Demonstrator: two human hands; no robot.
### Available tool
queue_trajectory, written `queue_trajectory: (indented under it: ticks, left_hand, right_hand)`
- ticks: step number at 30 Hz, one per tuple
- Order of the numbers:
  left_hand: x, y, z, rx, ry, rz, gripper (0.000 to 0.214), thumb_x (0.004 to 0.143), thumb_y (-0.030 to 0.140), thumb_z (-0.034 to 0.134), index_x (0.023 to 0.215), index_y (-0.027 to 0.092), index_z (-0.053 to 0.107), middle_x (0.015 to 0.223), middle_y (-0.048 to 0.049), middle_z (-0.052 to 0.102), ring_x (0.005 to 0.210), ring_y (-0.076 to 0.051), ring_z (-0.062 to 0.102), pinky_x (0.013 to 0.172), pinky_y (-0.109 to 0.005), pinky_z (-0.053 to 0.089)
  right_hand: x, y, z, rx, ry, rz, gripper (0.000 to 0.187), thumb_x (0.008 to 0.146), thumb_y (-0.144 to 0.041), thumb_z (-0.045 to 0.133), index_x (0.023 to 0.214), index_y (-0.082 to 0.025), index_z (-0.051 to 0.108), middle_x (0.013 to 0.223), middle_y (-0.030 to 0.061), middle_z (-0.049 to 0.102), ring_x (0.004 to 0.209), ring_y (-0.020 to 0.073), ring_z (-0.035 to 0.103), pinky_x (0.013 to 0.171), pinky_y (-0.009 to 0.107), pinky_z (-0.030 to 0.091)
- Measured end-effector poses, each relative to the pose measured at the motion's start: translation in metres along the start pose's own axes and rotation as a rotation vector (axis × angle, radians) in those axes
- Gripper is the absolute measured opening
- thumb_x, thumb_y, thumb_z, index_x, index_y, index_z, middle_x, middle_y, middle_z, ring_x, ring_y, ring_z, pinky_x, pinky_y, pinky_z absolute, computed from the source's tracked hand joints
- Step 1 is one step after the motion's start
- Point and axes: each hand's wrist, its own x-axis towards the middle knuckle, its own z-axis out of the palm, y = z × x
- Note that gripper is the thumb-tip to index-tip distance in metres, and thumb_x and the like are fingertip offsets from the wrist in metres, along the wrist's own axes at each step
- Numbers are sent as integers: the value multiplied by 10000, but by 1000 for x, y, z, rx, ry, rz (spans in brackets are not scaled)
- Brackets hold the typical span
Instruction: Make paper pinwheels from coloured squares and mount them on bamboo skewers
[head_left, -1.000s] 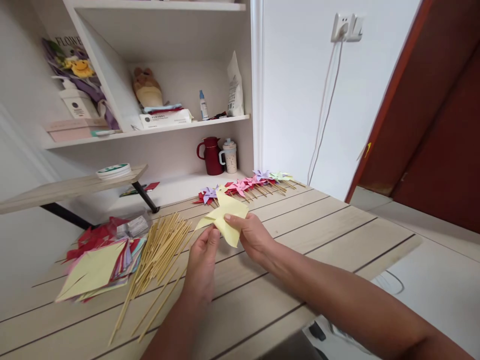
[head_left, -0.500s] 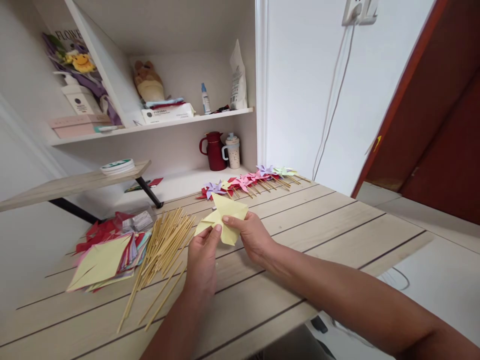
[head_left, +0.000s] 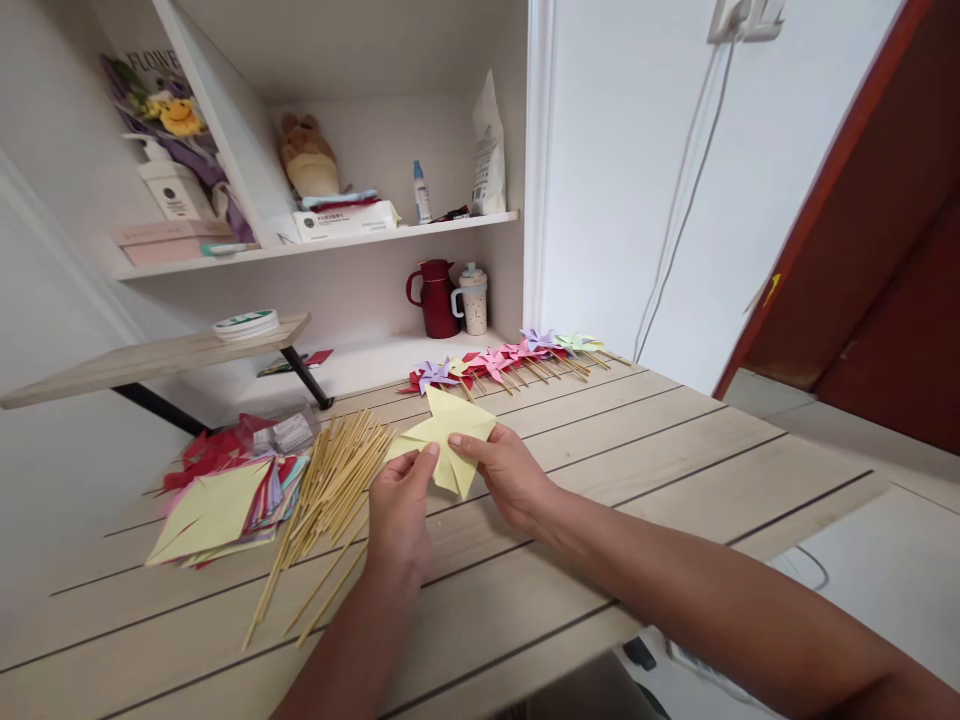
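A pale yellow paper pinwheel (head_left: pixel 442 440) is held above the table between both hands, its folded blades spread out. My left hand (head_left: pixel 401 505) pinches its left side, thumb on top. On the right side, my right hand (head_left: pixel 506 470) grips a blade with the thumb pressed near the middle. To the left of my left hand lies a loose bundle of thin wooden sticks (head_left: pixel 337 490). Further left is a stack of coloured paper squares (head_left: pixel 210 510), a yellow one with cut slits on top. Finished-looking pinwheels on sticks (head_left: pixel 495 362) lie in a row behind.
A small raised wooden shelf (head_left: pixel 172 355) on black legs stands at the left. Behind it, red film and a clear plastic packet (head_left: pixel 292 432) lie near the papers. A dark red jug (head_left: pixel 436 300) and a speckled cup (head_left: pixel 474 300) stand at the back under a white shelf (head_left: pixel 330 240).
The thumbs have drawn slightly apart, and more of the pinwheel's middle shows. The whole view has shifted a little, with the background moving right.
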Motion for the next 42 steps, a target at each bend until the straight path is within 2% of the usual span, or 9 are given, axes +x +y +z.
queue_trajectory:
  ticks: [3,5,9,12,15,18,22,29,42]
  left_hand:
    - [6,8,-6,-42,48,-26,303,610,302,904,812,123,766,868,-83,784,766,-164,698,769,-286,538]
    - [10,14,-10,-89,74,-52,261,635,254,883,831,122,770,916,-98,790,784,-167,708,757,-276,543]
    - [15,23,-15,-184,107,-90,187,695,175,827,871,151,770,957,-93,795,782,-160,715,707,-253,554]
    - [16,24,-18,-213,92,-106,170,713,171,815,875,162,764,956,-90,794,778,-158,717,697,-246,557]
    - [17,20,-20,-209,40,-97,210,700,206,833,895,165,767,983,-91,791,811,-166,720,705,-246,554]
    - [17,16,-22,-193,-2,-86,271,652,254,875,880,150,771,965,-90,789,819,-166,711,721,-250,545]
    - [14,15,-21,-158,-25,-54,324,596,321,911,811,125,767,895,-89,782,785,-152,691,756,-255,535]
    - [8,15,-16,-81,-23,-32,368,579,367,922,816,133,764,863,-85,773,789,-161,684,788,-279,521]
    - [8,12,-14,21,20,4,371,544,375,951,768,151,759,747,-18,715,699,-113,603,691,-241,456]
  right_hand:
    - [1,-4,-5,-90,-17,-26,437,708,-390,850,1068,-208,681,936,41,779,876,216,700,890,366,512]
    - [0,-7,-10,-186,-43,-73,529,781,-420,797,1245,-270,592,911,13,770,920,228,709,935,399,497]
    - [-2,-11,-15,-488,-246,-291,632,853,-264,711,1418,-332,436,1130,41,744,1136,243,675,1014,438,468]
    - [-3,-10,-15,-745,-319,-468,462,861,-187,649,1301,-313,583,1197,51,725,1127,247,668,1009,443,464]
    - [-2,-8,-14,-919,-312,-596,239,868,-192,649,1069,-290,731,1070,54,761,1028,262,676,962,443,464]
    - [1,-7,-15,-942,-274,-647,96,876,-251,698,910,-291,778,937,51,776,939,266,678,901,429,472]
    - [0,-9,-14,-873,-209,-620,58,858,-330,753,851,-289,794,846,50,770,840,258,677,821,403,485]
    - [-3,-10,-10,-800,-132,-490,162,816,-370,768,714,-246,748,713,23,709,691,205,596,672,327,446]
    - [-2,-11,-6,-697,-18,-315,249,738,-392,761,629,-205,637,597,-19,553,580,139,444,566,278,356]
